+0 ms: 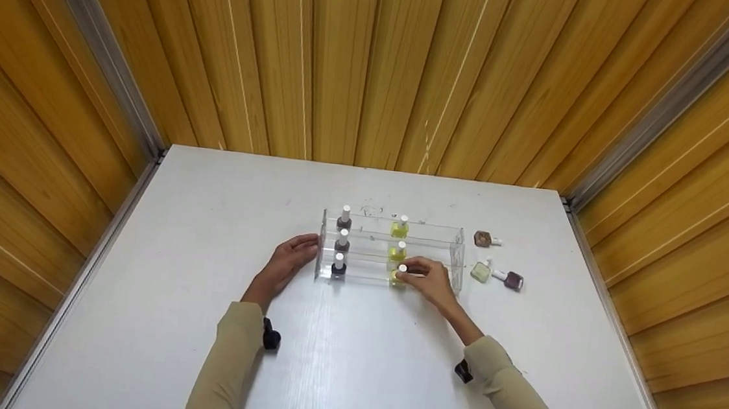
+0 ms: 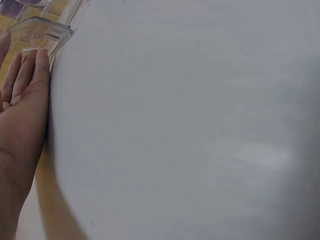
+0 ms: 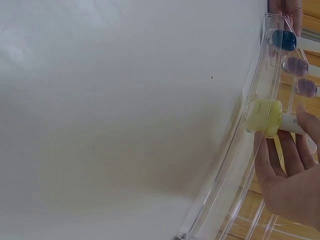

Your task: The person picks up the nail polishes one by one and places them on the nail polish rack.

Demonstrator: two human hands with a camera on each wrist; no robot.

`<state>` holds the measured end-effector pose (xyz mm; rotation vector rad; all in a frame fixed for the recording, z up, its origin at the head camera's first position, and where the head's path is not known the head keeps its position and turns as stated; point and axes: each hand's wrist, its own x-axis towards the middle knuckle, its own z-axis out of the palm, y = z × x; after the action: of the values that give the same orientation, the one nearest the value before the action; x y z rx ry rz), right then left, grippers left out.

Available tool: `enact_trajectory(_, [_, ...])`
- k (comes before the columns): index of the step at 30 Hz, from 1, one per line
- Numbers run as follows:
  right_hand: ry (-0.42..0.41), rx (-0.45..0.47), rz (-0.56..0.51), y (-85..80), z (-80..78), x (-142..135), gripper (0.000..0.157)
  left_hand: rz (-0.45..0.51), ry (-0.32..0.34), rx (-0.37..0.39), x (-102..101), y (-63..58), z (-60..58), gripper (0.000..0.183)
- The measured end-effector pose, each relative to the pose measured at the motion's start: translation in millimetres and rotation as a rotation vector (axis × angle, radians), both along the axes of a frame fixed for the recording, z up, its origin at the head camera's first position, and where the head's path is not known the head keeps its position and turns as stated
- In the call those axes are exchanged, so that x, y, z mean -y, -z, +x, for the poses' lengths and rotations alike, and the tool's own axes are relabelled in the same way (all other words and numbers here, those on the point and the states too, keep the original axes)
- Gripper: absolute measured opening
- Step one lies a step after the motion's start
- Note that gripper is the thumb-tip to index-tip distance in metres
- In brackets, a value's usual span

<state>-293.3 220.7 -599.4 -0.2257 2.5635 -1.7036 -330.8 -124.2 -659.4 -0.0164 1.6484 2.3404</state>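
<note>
A clear tiered rack (image 1: 458, 254) stands mid-table with nail polish bottles in two columns. My right hand (image 1: 431, 284) pinches the white cap of a yellow nail polish bottle (image 3: 265, 118) at the front tier. Behind it, another yellow bottle (image 1: 397, 253) is on the middle tier and a third (image 1: 399, 231) on the back tier. The left column has a dark teal bottle (image 3: 284, 40) in front and two greyish-purple bottles (image 3: 295, 65) behind. My left hand (image 1: 287, 262) rests at the rack's left end, fingers extended against it.
To the right of the rack lie a brown-orange bottle (image 1: 482, 239), a pale green bottle (image 1: 480, 272) and a dark purple bottle (image 1: 514, 280) on the white table (image 1: 352, 366). Yellow wood-patterned walls (image 1: 343, 66) enclose the table at the back and sides.
</note>
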Motion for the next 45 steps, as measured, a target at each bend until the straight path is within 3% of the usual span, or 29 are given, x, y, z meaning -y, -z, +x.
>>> enact_trajectory(6, [-0.051, -0.022, -0.031, -1.0, 2.5, -6, 0.033, 0.000, -0.006, -0.010, -2, 2.3, -1.8, 0.048])
enact_trajectory(10, [-0.055, -0.037, -0.060, -17.0, 9.9, -16, 0.034, 0.004, 0.000, -0.018, -3, 2.3, -3.2, 0.048])
enact_trajectory(16, [0.039, -0.062, -0.011, -60.9, 22.0, -44, 0.026, 0.004, -0.017, 0.010, 1, 3.1, -0.9, 0.048])
enact_trajectory(19, [0.111, -0.065, -0.025, -65.8, 15.4, -69, 0.026, 0.014, -0.018, 0.032, 3, 3.2, 0.4, 0.048])
enact_trajectory(26, [0.351, -0.019, -0.106, -43.3, -15.8, -143, 0.035, 0.011, -0.011, 0.050, 3, 2.3, 1.1, 0.049])
enact_trajectory(33, [0.576, 0.152, -0.190, -16.8, -27.7, -184, 0.041, -0.006, 0.001, 0.037, 1, 1.1, -1.6, 0.050])
enact_trajectory(39, [0.591, 0.225, -0.255, 9.3, -23.1, -202, 0.046, 0.007, 0.009, 0.009, 0, 1.6, -3.2, 0.049])
enact_trajectory(45, [0.543, 0.180, 0.004, 24.9, -19.1, -204, 0.050, 0.031, -0.003, -0.002, 2, 5.3, -1.0, 0.047])
